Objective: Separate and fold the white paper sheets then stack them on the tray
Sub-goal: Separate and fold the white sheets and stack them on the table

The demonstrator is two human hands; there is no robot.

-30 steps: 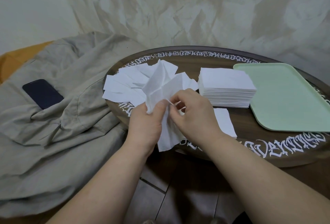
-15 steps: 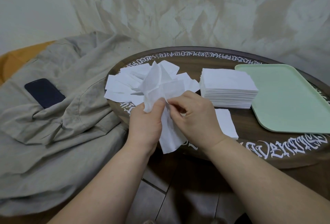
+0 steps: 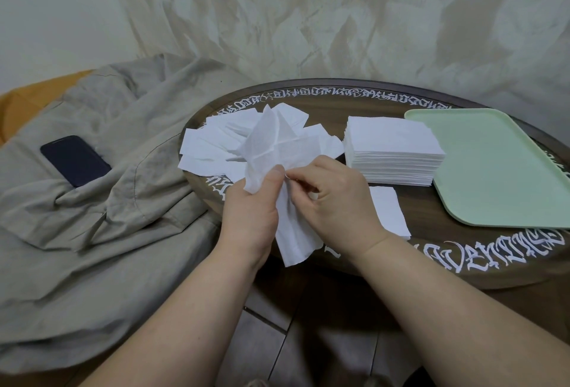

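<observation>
A thin white paper sheet [image 3: 279, 152] is held up over the near edge of the round table; it is crumpled and partly unfolded, with one end hanging down. My left hand [image 3: 249, 217] pinches it with thumb on top. My right hand [image 3: 333, 198] pinches an edge of the same sheet right beside that thumb. Behind them lies a loose spread of folded white sheets [image 3: 209, 149]. A neat tall stack of white sheets [image 3: 391, 152] stands mid-table. One single sheet [image 3: 390, 217] lies flat by my right wrist. The pale green tray [image 3: 493, 167] sits at the right.
The dark round table [image 3: 462, 266] has white lettering round its rim. A beige cloth [image 3: 101, 201] covers the seat at left, with a dark phone [image 3: 75, 160] lying on it. A draped pale sheet hangs behind. Tiled floor shows below the table edge.
The sheet's upper part has opened out wider and leaned a little right. My right fingers have shifted closer to the left thumb on the sheet's edge.
</observation>
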